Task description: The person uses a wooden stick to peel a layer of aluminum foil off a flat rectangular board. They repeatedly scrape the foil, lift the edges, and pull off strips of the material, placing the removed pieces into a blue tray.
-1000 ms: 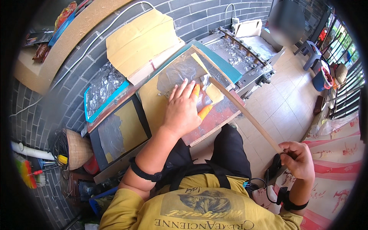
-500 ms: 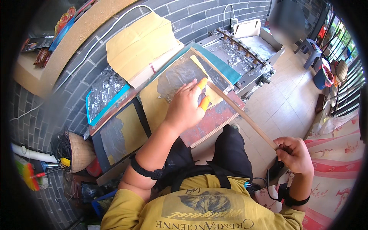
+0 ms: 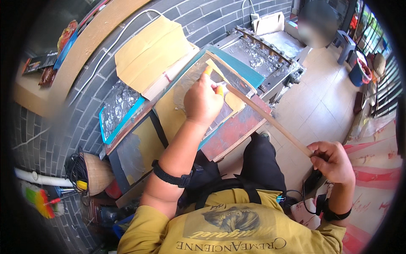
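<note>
A grey brick wall (image 3: 211, 25) backs the worktop (image 3: 241, 131), and pale tiled floor (image 3: 308, 110) lies beyond its right edge. Nearest, the right hand (image 3: 334, 161) hangs out past that edge, its grip closed, thumb against fingers, on the near end of the stick (image 3: 269, 120). The stick slants inward over the worktop's right corner, its far end among the loose sheets. The left hand (image 3: 201, 101) is over these sheets, with yellow covers (image 3: 207, 70) on thumb and forefinger. Its fingers are partly bent; I cannot tell whether that grip has hold of anything.

To work well here, the stick probably wants a light, steady hold at a low angle, with the left fingers kept near its far end so the sheets don't slide. The foil looks thin enough to tear under a sharp poke.

The stick is long, flat, pale brown and straight. The foil (image 3: 179, 91) is dull grey and finely wrinkled, lying over yellow paper (image 3: 167, 114) inward from the worktop's near edge. Past it come a teal sheet (image 3: 249, 72) and, toward the worktop's left end, a blue tray (image 3: 127, 120) of crumpled foil. Farthest stands a grey stool (image 3: 346, 44).
</note>
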A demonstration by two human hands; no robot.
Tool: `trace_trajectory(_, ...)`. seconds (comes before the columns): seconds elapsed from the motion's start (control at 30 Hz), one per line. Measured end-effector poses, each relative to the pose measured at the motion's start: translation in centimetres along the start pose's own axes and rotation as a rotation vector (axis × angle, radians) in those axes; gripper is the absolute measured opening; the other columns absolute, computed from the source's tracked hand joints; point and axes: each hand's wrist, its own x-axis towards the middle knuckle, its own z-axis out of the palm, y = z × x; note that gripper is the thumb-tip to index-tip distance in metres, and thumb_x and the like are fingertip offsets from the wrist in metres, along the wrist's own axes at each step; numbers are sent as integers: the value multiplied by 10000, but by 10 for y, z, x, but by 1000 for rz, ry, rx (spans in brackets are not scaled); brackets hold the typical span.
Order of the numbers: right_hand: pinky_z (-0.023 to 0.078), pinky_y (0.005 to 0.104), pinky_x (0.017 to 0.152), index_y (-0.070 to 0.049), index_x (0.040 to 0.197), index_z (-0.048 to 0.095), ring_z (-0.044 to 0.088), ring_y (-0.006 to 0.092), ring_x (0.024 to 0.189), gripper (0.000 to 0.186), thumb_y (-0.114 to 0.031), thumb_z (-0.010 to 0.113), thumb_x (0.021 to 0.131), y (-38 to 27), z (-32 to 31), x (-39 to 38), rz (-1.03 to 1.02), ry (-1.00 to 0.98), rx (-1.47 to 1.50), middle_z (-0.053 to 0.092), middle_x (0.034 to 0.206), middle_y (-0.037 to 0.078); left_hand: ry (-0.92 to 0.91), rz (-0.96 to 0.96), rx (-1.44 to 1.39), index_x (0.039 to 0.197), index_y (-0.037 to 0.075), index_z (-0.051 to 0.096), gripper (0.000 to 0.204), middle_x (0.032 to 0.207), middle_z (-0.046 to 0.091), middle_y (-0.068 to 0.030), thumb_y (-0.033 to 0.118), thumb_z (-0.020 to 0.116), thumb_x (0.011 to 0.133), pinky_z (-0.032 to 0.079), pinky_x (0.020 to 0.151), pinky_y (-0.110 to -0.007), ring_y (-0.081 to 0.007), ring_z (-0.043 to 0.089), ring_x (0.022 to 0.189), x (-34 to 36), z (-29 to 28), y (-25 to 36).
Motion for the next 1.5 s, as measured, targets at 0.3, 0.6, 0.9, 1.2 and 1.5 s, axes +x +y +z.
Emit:
trace_trajectory(0.3,378,234,473,49,944,613,443,57,518,195,83,561,760,-4,-5,-1,-31,-21,-74,505,581,16,83,-66,-259,1244,-29,482,511,820,650,-80,29,677,775,503,676,-266,-131,620,716,2,-7,-14)
trace_trajectory(0.6,393,253,494,22,944,628,476,88,534,200,63,571,757,-8,2,6,-44,-54,-57,540,614,54,110,0,-231,1249,-21,478,519,806,654,-91,50,669,771,503,678,-315,-186,638,722,-2,-5,-17)
trace_trajectory(0.9,389,278,486,6,957,635,471,119,516,207,41,593,757,-7,6,14,-84,-58,-84,553,612,69,233,48,-178,1251,-9,479,518,797,651,-90,32,657,767,494,695,-334,-207,642,739,-10,-15,-13)
trace_trajectory(1.2,379,280,477,3,954,635,461,122,512,203,42,597,758,-6,13,22,-115,-85,-78,546,605,77,233,72,-153,1250,-15,478,517,797,649,-86,24,656,766,495,699,-337,-210,642,741,-11,-15,-12)
trace_trajectory(1.5,397,277,496,4,948,635,473,120,519,197,36,601,757,-8,13,21,-109,-75,-59,545,602,67,233,91,-156,1242,-9,482,505,808,649,-90,15,659,769,495,698,-326,-196,638,734,-7,-21,-12)
